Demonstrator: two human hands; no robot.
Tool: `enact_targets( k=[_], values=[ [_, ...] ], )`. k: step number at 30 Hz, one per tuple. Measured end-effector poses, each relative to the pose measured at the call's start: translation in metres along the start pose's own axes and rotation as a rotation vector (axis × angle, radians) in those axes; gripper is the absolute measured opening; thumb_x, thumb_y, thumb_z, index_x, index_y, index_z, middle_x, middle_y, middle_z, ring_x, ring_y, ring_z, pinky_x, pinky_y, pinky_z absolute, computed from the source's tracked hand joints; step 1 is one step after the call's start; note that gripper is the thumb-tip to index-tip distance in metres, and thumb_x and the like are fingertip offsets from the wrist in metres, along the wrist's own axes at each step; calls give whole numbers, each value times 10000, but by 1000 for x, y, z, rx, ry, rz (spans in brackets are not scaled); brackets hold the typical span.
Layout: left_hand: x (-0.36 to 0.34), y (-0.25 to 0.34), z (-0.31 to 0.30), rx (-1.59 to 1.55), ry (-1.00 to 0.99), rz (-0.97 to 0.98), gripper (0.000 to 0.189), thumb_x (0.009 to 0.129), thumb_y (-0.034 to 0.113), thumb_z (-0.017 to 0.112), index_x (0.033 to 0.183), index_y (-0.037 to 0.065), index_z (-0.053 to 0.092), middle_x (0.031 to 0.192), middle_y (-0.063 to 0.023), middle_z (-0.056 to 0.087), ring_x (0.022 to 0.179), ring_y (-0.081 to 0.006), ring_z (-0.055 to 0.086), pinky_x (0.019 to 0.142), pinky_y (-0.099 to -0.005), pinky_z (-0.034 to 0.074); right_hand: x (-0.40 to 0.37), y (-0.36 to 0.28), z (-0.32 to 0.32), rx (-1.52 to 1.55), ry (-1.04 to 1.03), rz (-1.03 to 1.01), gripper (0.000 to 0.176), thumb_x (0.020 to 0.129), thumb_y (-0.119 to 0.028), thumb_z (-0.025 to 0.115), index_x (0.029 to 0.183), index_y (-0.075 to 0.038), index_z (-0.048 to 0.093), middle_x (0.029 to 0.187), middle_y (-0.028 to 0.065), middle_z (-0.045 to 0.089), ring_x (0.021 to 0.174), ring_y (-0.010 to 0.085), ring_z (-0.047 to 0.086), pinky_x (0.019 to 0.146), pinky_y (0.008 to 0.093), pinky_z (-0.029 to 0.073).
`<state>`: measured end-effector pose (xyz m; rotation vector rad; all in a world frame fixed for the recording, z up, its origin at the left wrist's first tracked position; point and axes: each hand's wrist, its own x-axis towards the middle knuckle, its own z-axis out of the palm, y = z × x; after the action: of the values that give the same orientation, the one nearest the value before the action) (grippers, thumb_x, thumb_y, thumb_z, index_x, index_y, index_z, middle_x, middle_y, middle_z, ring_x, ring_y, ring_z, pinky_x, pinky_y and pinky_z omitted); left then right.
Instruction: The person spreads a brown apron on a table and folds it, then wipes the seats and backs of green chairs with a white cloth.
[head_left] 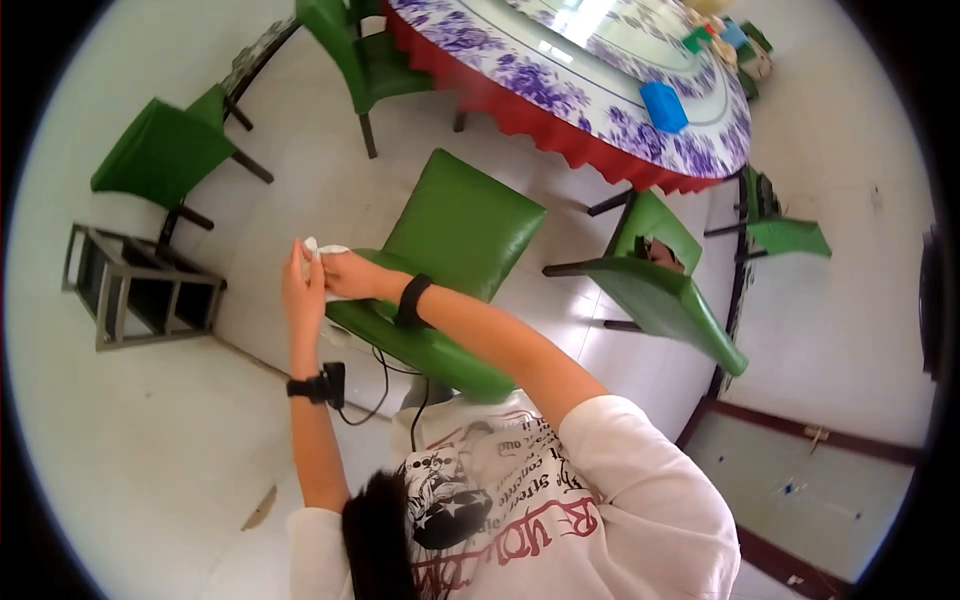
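Both my hands meet in front of me, just past the top of the near green chair's backrest (430, 350). My left hand (300, 292) has its fingers pinched on a crumpled white cloth (328, 249). From the other side my right hand (350, 275) grips the same cloth, which shows above and below its fingers. Its forearm passes over the backrest. The chair's green seat (465, 225) lies beyond the hands. Black bands sit on both wrists, and a dark cable hangs below the left one.
A round table (540, 85) with a purple-flowered cover and red skirt stands ahead, a blue box (664, 107) on it. Other green chairs stand around, one (165, 150) at the left and one (660, 290) at the right. A metal rack (145, 290) stands by the left wall.
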<state>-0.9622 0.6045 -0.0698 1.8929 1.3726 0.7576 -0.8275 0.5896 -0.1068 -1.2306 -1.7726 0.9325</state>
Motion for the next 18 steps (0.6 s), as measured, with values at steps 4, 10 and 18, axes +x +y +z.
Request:
enact_targets(
  k=[4,10,18],
  values=[
    [-21,11,7,319,63,280,455,911,264,499,1328,87,468,1334,-179,440,1238,-364,401,992,-493,320,-23,-14,-13,101,9,-57,206,863,-154,522,940,23,594,865,239,616,766,394,583,689,438,463],
    [-68,58,25,585,-298,485,472,897,359,472,1315,140,491,1300,-131,498,1302,-360,329,1052,-616,140,-104,5,-47,51,-466,113,206,856,-111,509,978,24,606,845,230,624,753,344,602,698,420,467],
    [-132,136,94,323,-1033,657,637,852,409,550,1369,75,387,1277,-180,502,1224,-360,431,1035,-576,238,-295,-44,-104,142,-115,287,375,874,-205,548,1188,-7,500,968,228,617,870,396,595,749,451,477]
  ],
)
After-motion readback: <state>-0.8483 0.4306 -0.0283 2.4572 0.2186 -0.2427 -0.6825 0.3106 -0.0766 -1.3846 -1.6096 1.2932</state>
